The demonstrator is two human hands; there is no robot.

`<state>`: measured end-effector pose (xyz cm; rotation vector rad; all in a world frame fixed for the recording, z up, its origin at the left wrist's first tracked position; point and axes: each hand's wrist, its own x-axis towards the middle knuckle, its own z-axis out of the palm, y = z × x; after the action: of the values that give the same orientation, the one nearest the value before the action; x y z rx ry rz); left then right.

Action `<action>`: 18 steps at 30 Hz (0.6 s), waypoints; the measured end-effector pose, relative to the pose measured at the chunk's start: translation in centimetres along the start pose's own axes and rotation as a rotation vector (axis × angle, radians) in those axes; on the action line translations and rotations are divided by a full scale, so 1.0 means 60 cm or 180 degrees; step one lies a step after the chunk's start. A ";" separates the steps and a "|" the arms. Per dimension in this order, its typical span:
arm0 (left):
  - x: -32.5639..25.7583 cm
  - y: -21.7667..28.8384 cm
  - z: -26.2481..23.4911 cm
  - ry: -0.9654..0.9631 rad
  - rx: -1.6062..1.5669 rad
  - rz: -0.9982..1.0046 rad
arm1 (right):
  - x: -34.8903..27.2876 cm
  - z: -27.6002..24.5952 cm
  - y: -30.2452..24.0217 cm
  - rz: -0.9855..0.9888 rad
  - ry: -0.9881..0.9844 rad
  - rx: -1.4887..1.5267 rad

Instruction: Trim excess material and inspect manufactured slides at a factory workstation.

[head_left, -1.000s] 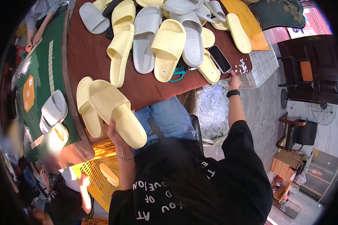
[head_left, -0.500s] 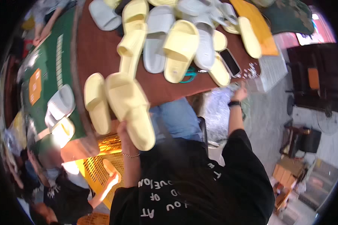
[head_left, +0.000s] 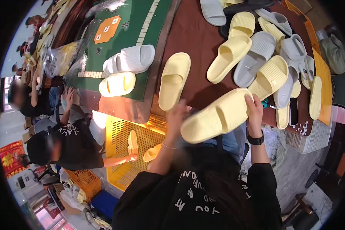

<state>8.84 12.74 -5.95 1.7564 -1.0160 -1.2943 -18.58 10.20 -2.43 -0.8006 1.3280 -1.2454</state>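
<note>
A pale yellow slide sandal hangs in front of me over the table's edge. My right hand grips its right end, thumb on top; a dark watch is on that wrist. My left hand, smeared by motion, is just left of this sandal, so its fingers cannot be made out. Right by its fingertips, a second yellow slide sandal lies on the brown table. Whether my left hand touches either sandal is not clear.
Several yellow and grey slides are heaped at the right. A phone lies near the front edge. Left, a grey pair and a yellow slide rest on a green mat. Below, a co-worker's hand reaches into a yellow crate holding slides.
The sandal my left hand held is now in my right hand, which has come up from beside the plastic bag at the right. My view has swung left.
</note>
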 end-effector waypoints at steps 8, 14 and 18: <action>0.076 -0.143 -0.078 0.0383 -0.1260 -0.0661 | -0.106 0.043 0.080 0.1430 -0.0918 -0.0518; 0.055 -0.192 0.056 0.0230 -0.0534 0.0560 | -0.172 0.107 0.081 0.2453 -0.0650 0.0927; -0.007 -0.145 0.094 -0.0472 -0.2886 -0.1073 | -0.102 0.181 0.111 0.2130 -0.0368 0.1445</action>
<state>4.83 16.36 -14.85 1.1413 -0.1073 -1.7408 -5.74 15.10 -5.66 -0.0798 1.0322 -0.8851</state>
